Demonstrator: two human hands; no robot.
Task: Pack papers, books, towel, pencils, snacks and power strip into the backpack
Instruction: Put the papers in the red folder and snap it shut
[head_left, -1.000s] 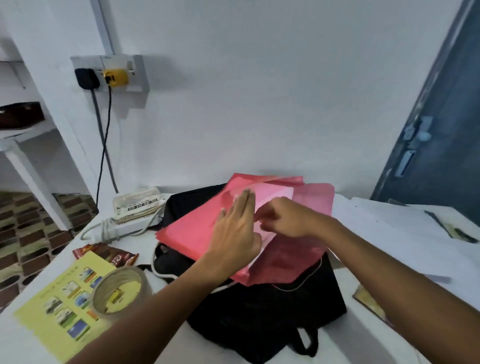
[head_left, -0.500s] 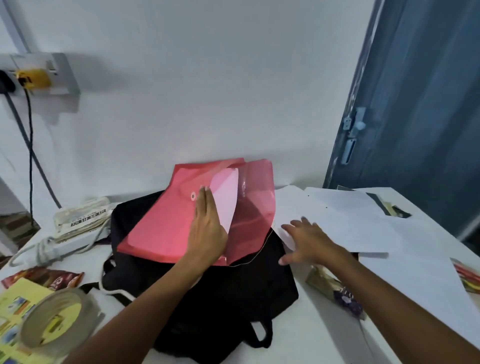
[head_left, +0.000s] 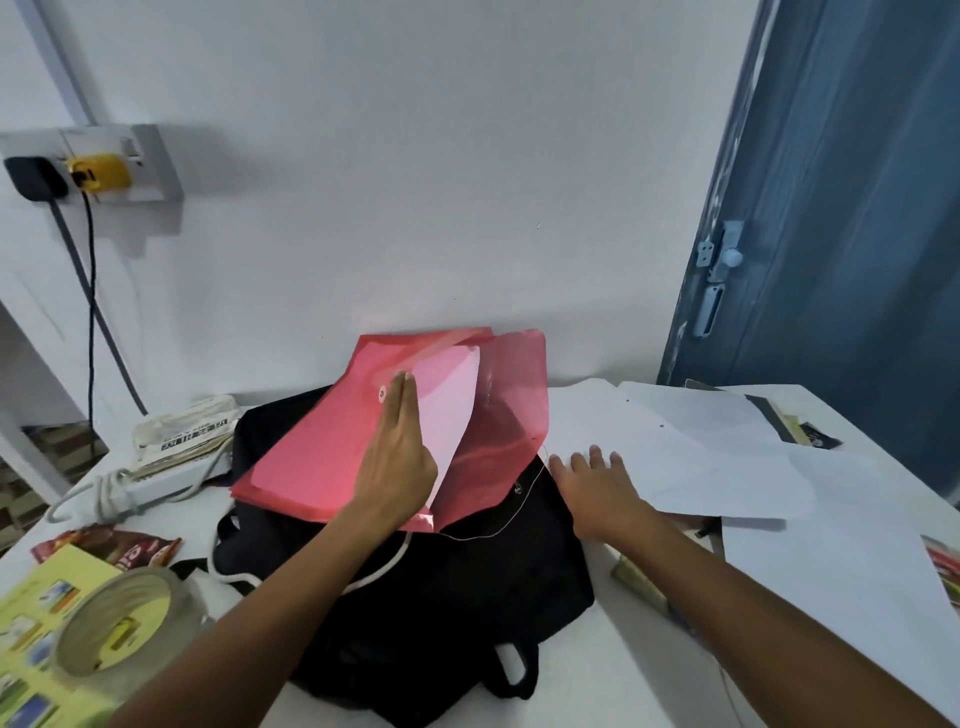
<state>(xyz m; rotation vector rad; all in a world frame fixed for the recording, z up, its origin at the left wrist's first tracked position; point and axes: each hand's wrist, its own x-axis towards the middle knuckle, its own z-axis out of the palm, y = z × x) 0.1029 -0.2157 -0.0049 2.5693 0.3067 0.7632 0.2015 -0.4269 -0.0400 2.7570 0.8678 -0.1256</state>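
A black backpack (head_left: 447, 587) lies flat in the middle of the white table. On top of it rests a red plastic folder (head_left: 322, 457) with its flap lifted and a sheet showing inside. My left hand (head_left: 397, 467) lies flat on the folder, fingers together, pressing it down. My right hand (head_left: 597, 488) hovers open, fingers spread, at the near edge of loose white papers (head_left: 691, 447) spread to the right of the backpack. A white power strip (head_left: 156, 480) with coiled cord lies to the left, a folded pale cloth (head_left: 182, 426) on it. A red-brown snack packet (head_left: 114, 545) sits front left.
A roll of tape (head_left: 122, 629) stands on a yellow booklet (head_left: 36, 618) at the front left. Books (head_left: 644, 582) peek out under the papers on the right. A wall socket (head_left: 93, 166) with plugs and cables is at upper left; a blue door (head_left: 841, 208) stands at right.
My right hand left the folder's opening and moved right to the white papers. My left hand stayed flat on the folder. The view swung to the right.
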